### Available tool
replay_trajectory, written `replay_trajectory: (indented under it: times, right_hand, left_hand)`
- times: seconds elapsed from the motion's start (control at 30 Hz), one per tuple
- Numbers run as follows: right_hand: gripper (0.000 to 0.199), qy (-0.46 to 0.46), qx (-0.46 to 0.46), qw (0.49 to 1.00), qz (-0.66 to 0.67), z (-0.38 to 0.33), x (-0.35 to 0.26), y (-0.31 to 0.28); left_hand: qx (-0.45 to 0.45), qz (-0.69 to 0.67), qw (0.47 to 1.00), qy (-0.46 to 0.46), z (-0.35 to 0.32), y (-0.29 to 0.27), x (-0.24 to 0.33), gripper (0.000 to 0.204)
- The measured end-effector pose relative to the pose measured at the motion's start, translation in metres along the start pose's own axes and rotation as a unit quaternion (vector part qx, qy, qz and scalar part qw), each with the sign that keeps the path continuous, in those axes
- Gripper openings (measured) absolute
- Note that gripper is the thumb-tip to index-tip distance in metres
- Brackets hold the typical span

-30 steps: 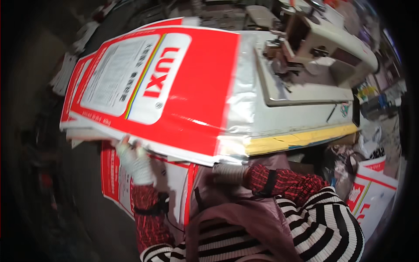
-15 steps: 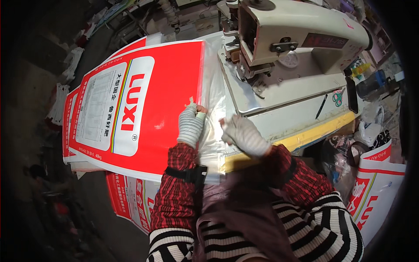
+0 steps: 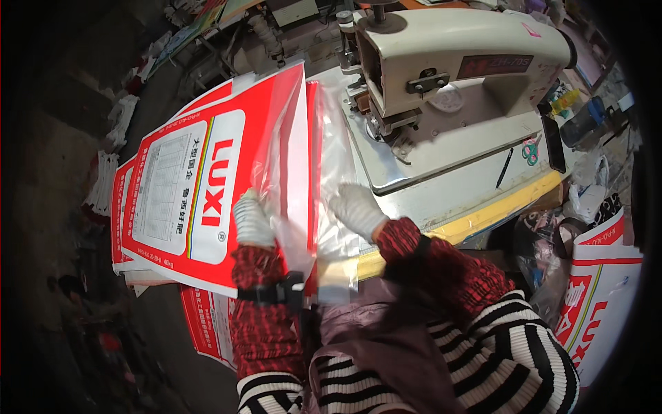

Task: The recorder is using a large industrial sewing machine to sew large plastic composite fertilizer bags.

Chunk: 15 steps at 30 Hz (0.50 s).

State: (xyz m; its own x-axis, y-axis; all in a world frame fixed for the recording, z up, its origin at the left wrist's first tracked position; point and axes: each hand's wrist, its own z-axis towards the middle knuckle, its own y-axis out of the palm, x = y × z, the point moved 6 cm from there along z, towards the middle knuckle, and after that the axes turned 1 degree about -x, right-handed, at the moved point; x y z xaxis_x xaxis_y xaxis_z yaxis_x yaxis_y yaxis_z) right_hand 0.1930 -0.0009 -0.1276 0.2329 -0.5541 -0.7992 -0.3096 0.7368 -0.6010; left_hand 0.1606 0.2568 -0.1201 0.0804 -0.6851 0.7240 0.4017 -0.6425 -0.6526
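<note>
A red and white woven sack (image 3: 269, 131) lies on top of a pile at my left, its right side lifted and bent back. From its opening a clear plastic liner (image 3: 336, 131) spreads toward the sewing machine. My left hand (image 3: 253, 219), in a pale striped fingerless glove, is closed at the lifted side of the sack; its fingertips are partly hidden. My right hand (image 3: 358, 209), in a similar glove, is on the liner with fingers curled in; the fingertips are hard to make out.
A cream sewing machine (image 3: 448, 58) stands on the table to the right. A black pen (image 3: 505, 168), green-handled scissors (image 3: 529, 151) and a dark phone (image 3: 553, 143) lie beside it. Yellow padding (image 3: 483, 222) lines the table's front edge. Another printed sack (image 3: 603, 303) stands at lower right.
My left hand has moved left and slightly down, pulling the sack's side up and over. More of the liner and a pale layer beneath show. My right hand has moved slightly left onto the liner.
</note>
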Motion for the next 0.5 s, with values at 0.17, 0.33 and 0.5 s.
replay_trajectory:
  times: [0.17, 0.33, 0.5]
  right_hand:
    - [0.032, -0.064, 0.107, 0.988, -0.091, -0.062, -0.030, -0.048]
    - [0.015, -0.408, -0.036, 0.910, -0.068, -0.123, -0.157, 0.005]
    - [0.009, -0.484, 0.078, 0.847, -0.205, -0.108, -0.144, 0.001]
  left_hand:
    - [0.037, 0.011, 0.996, 0.076, -0.063, -0.063, 0.144, 0.013]
    - [0.016, -0.133, 0.986, -0.099, -0.123, -0.088, 0.179, 0.016]
    - [0.044, 0.087, 0.993, 0.061, -0.187, -0.118, 0.178, 0.005]
